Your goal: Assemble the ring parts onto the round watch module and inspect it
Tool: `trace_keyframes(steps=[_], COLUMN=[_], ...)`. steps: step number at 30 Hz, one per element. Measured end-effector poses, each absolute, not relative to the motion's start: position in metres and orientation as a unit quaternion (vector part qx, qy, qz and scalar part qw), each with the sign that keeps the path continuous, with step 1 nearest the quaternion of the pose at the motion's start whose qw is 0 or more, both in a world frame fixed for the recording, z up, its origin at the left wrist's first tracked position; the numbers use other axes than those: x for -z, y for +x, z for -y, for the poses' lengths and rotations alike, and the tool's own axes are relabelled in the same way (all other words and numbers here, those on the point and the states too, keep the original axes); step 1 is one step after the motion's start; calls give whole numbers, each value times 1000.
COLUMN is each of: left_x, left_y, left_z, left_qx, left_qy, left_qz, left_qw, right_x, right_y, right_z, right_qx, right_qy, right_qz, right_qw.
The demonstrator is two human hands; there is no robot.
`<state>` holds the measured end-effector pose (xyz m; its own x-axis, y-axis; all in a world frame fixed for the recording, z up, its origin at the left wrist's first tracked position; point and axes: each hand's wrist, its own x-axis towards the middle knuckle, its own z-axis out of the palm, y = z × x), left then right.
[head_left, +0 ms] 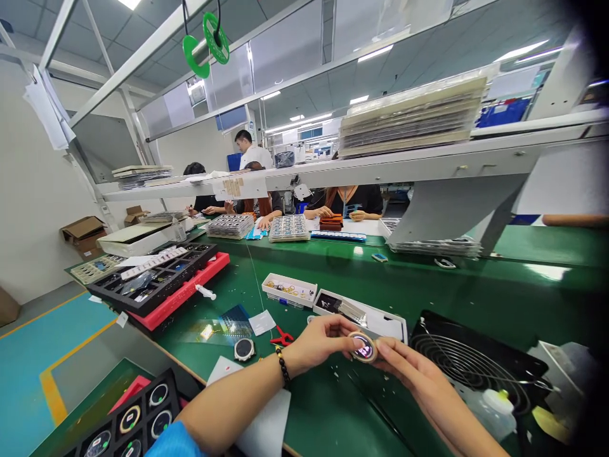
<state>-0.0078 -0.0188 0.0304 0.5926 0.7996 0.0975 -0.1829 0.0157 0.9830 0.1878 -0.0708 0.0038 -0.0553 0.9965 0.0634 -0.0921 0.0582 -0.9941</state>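
Between my two hands is a round smartwatch head point(365, 351) with a gold-coloured rim and a lit display. My left hand point(326, 343) is closed on it, thumb lying over the screen and fingers behind. From the other side, the fingertips of my right hand point(409, 363) pinch its rim. Another round watch head point(244, 349) with a dark face lies on the green bench, left of my left wrist. Red-handled snips point(282, 336) rest nearby. Below my hands, dark tweezers point(380, 409) lie on the bench.
White boxes of small parts point(289, 289) stand beyond my hands. At right are a black fan with a wire guard point(469, 362) and a squeeze bottle point(495, 409). Foam trays point(157, 279) sit at left, and a tray of watch heads point(130, 419) is lower left. Co-workers point(349, 202) sit opposite.
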Motion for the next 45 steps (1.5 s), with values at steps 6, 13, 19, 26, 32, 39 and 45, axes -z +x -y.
trace_keyframes(steps=[6, 13, 19, 26, 32, 39, 45], left_x=[-30, -30, -31, -29, -28, -28, -25], left_y=[-9, -12, -12, -11, -8, -7, -6], left_z=[17, 20, 22, 16, 20, 30, 32], left_qx=[-377, -378, -369, -400, -424, -428, -426], left_qy=[631, 676, 677, 653, 680, 759, 754], left_qz=[-266, -269, -294, -312, -340, -354, -351], left_qw=[623, 572, 565, 563, 492, 339, 357], right_x=[-13, -15, -14, -17, -27, -19, -10], right_y=[182, 176, 174, 180, 178, 166, 157], right_z=[74, 80, 83, 81, 87, 90, 91], right_qx=[-457, -396, -410, -427, -538, -547, -504], right_qy=[-476, -483, -467, -458, -406, -415, -466], right_qz=[526, 541, 525, 510, 486, 547, 536], right_qw=[537, 564, 582, 590, 557, 480, 491])
